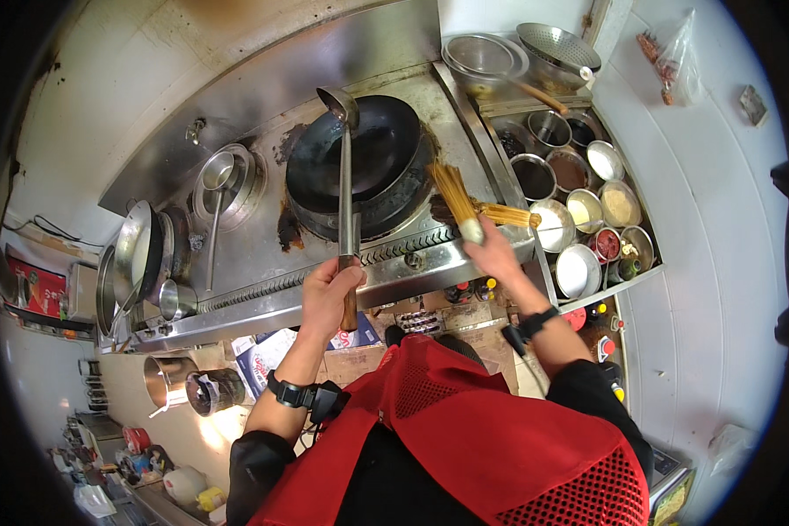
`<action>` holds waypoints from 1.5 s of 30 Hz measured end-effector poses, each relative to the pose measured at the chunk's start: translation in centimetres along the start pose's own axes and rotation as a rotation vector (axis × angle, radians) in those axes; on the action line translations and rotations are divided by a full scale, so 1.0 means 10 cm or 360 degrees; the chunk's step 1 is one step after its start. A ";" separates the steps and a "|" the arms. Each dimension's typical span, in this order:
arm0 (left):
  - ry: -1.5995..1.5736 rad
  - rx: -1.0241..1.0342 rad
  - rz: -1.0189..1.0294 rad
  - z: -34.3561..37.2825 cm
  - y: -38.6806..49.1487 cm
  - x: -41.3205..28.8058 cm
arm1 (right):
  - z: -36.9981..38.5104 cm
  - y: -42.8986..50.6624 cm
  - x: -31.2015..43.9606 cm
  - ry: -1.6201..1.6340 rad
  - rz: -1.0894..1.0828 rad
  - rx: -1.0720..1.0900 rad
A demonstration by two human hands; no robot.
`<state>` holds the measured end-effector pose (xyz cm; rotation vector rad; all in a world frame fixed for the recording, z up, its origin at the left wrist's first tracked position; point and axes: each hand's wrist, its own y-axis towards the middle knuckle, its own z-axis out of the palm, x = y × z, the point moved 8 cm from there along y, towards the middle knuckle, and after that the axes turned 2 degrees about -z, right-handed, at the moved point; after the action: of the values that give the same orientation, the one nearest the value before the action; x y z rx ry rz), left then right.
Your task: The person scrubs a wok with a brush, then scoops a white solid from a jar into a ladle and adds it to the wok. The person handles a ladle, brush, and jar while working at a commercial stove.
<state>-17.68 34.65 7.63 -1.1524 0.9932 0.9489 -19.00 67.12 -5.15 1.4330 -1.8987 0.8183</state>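
My left hand [333, 294] grips the wooden handle of a long metal ladle [346, 191]. Its bowl is raised over the far rim of a black wok [368, 148] on the stove burner. The wok looks dark inside, with no food visible. In my right hand [494, 253] is a bamboo wok brush [457, 197], held by its pale bound end, bristles pointing up and away over the stove top right of the wok. A second bamboo brush [507, 215] lies on the stove just beyond that hand, partly hidden by it.
Metal pots of sauces and seasonings fill a steel rack [631, 286] on the right. Strainers and a perforated ladle-like colander [559, 46] sit behind them. Left on the stove are a small ladle [218, 172], a tilted wok [135, 243] and a steel cup [177, 299].
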 end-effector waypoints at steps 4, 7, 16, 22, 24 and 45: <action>0.0173 -0.0066 0.0024 -0.14 -0.03 -0.03 | -0.34 -0.06 -0.23 -0.0378 -0.0276 0.0441; 0.0048 -0.0072 0.0034 -0.16 -0.01 -0.02 | -0.41 0.16 -0.32 -0.0642 -0.0250 0.0489; -0.0201 0.0011 0.0123 -0.28 -0.11 -0.01 | -0.12 0.20 0.06 -0.1353 -0.0526 0.0371; -0.0235 0.0136 -0.0100 -0.37 -0.22 -0.03 | 0.18 -0.31 1.19 0.0412 -0.0256 0.0808; -0.0244 0.0271 0.0233 -0.27 -0.15 -0.26 | 0.52 -0.80 1.87 0.1301 -0.0268 0.1272; -0.0357 -0.1810 -0.0065 -8.36 -0.56 1.22 | 3.25 -0.76 4.23 0.1125 -0.0056 0.0786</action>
<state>-19.40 -47.53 -12.70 -1.9051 0.1693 1.6393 -24.56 15.30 8.53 1.1937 -1.1721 1.6014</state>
